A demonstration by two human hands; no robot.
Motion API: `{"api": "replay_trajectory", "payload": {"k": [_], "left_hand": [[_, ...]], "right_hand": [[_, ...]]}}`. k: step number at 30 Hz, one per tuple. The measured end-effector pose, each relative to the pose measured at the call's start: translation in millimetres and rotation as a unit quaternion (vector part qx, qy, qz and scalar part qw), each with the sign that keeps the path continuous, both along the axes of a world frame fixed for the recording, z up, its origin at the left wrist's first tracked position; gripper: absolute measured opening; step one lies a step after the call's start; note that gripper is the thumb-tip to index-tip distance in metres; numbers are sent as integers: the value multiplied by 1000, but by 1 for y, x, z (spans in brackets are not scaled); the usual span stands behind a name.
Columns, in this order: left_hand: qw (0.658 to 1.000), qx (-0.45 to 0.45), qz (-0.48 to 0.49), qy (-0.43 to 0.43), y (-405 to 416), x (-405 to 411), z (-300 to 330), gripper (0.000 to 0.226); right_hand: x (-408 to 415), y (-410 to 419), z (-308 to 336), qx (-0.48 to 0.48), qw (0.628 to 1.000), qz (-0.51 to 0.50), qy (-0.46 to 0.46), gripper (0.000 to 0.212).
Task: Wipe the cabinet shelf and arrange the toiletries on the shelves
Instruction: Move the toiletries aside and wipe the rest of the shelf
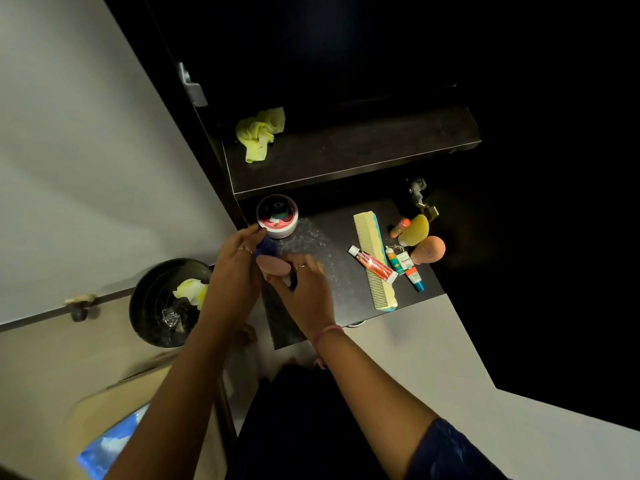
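My left hand (239, 261) curls around a dark blue item (266, 247) at the left end of the lower dark shelf (346, 237). My right hand (304, 285) grips a pink, rounded item (273, 265) beside it. A round jar (277, 216) with a pink and white lid stands just behind my left fingers. Further right on the same shelf lie a yellow comb (374, 258), a red tube (372, 264), small green tubes (403, 263), a yellow bottle (415, 228) and an orange-brown rounded item (431, 249). A crumpled yellow cloth (259, 131) sits on the upper shelf (363, 147).
A black bin (156, 306) with yellow waste inside stands on the floor at the left. The open cabinet door's hinge (192, 86) is at the upper left. The cabinet's inside above the shelves is dark. Light specks are scattered on the lower shelf.
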State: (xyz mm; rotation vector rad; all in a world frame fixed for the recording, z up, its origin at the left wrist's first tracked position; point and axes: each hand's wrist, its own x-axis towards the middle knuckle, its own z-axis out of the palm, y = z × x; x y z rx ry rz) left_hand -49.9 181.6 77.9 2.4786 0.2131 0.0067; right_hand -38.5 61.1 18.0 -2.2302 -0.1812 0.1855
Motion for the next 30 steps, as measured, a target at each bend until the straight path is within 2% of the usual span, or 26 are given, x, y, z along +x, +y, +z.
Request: {"api": "replay_trajectory", "payload": {"k": [5,13,18,21,28,30], "left_hand": [[1000,-14,-26,2,6,0,-13,44],[997,-65,42,-6,-2,3,-11,24],[1000,-9,6,-23,-11,7,-3,26],[997,-38,-35,-59,-31,11,10,24],[987,-86,-95,-96,-84,61,5,32],[987,-106,-85,-80,-97,76,2,32]], "right_hand": [[-2,-4,2,12,1000,1,5,32],[-12,-21,9,24,999,-21,-15,33],[-4,-53,28,-29,998,-35,32,31],[11,-82,45,-54,995,-61,59,34],[71,-131,76,-176,978,-108,-22,38],[89,-139,83,-171,976,-128,-31,36]]}}
